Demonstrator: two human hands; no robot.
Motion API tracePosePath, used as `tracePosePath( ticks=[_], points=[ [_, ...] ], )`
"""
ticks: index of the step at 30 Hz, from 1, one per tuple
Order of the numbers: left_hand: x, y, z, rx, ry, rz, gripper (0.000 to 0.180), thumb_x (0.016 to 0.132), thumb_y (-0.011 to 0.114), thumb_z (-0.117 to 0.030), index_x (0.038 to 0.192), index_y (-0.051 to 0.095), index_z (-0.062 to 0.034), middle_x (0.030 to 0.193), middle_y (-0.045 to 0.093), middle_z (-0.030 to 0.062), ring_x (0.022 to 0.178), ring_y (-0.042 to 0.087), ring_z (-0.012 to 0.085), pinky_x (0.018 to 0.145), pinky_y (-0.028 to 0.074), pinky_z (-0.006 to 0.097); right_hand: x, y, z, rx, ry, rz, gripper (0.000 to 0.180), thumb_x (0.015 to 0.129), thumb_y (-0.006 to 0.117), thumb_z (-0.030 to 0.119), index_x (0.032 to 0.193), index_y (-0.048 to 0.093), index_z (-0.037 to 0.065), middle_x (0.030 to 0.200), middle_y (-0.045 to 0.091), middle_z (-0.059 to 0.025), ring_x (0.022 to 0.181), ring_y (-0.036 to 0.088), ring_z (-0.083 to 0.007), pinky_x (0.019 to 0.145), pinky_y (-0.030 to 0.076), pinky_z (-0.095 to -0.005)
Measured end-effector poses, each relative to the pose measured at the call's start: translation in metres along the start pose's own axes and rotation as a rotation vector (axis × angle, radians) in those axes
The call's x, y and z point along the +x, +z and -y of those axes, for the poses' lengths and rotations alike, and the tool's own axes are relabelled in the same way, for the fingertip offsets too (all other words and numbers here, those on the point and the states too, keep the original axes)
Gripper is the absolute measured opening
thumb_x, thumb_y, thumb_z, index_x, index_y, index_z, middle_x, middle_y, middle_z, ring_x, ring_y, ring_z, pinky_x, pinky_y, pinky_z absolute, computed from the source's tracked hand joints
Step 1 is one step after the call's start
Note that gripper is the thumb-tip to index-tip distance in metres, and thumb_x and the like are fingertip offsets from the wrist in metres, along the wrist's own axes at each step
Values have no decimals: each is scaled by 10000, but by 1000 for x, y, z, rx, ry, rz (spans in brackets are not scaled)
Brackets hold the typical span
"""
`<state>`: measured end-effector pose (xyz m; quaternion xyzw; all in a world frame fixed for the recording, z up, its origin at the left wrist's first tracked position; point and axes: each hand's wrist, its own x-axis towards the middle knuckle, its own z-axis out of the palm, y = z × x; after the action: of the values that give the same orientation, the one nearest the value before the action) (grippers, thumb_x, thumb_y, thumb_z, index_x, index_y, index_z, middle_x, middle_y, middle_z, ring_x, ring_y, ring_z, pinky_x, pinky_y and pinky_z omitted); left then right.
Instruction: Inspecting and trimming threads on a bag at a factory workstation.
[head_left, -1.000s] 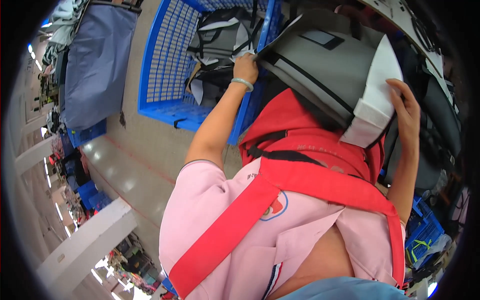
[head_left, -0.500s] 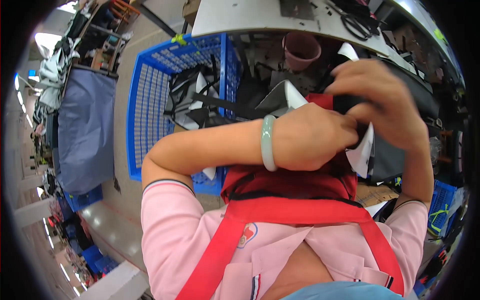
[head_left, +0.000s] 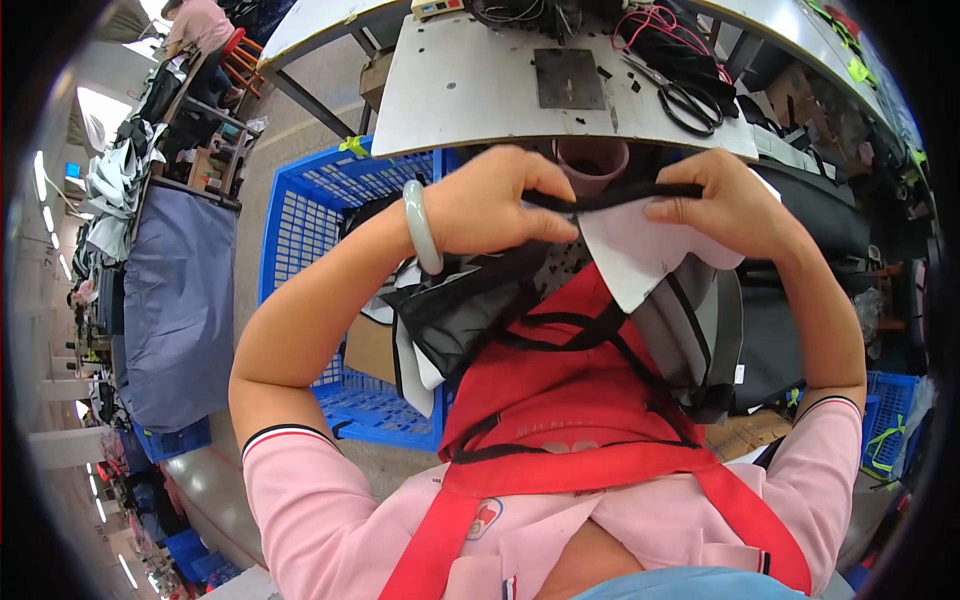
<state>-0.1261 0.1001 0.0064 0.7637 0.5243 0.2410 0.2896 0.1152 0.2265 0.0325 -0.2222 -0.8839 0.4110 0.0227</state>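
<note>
Through the head camera I'm reading the view as a clock face, and at 2 o'clock a black fabric strip (head_left: 632, 195) is lying between my two hands. Its long axis is running almost along the 9-to-3 line, the right end tipping slightly upward. From it a white panel (head_left: 632, 252) is hanging, its lower corner pointing near 6 o'clock over the red apron (head_left: 520, 400). My right hand (head_left: 728, 205) is pinching the strip between thumb and fingers. My left hand (head_left: 480, 200), at 12, is curling thumb and forefinger about the other end; how firmly that grip is pressing, I cannot tell. Dark mesh fabric (head_left: 480, 310) is hanging just below it.

At 12 the white surface (head_left: 470, 95) is carrying a dark metal plate (head_left: 568, 80) and, towards 1:30, black-handled scissors (head_left: 690, 108). A person (head_left: 205, 25) is showing at 10:30.

The surface's front edge is curving just beyond my hands, a pink bucket (head_left: 592, 165) sitting under it at 1. A blue crate (head_left: 300, 200) is flanking my left forearm, and grey floor (head_left: 247, 240) is running between it and a cloth-covered stack (head_left: 180, 300) at 9.
</note>
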Motion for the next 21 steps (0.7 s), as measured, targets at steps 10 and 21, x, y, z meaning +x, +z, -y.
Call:
tracePosePath(
  ticks=[10,21],
  points=[
    [102,-56,49,-41,-198,-334,293,804,757,-220,1007,721,-11,786,666,-21,653,520,25,570,415,203,78,-71,-54,-21,25,-192,495,829,693,406,1013,674,-54,794,669,-71,734,625,-113,719,490,-257],
    [134,-52,87,-46,-363,-390,305,804,728,-215,1026,718,-7,934,719,113,846,658,164,802,493,269,119,-62,-98,11,37,-335,557,820,700,421,1049,637,-83,873,657,-95,773,607,-143,729,474,-293]
  ],
)
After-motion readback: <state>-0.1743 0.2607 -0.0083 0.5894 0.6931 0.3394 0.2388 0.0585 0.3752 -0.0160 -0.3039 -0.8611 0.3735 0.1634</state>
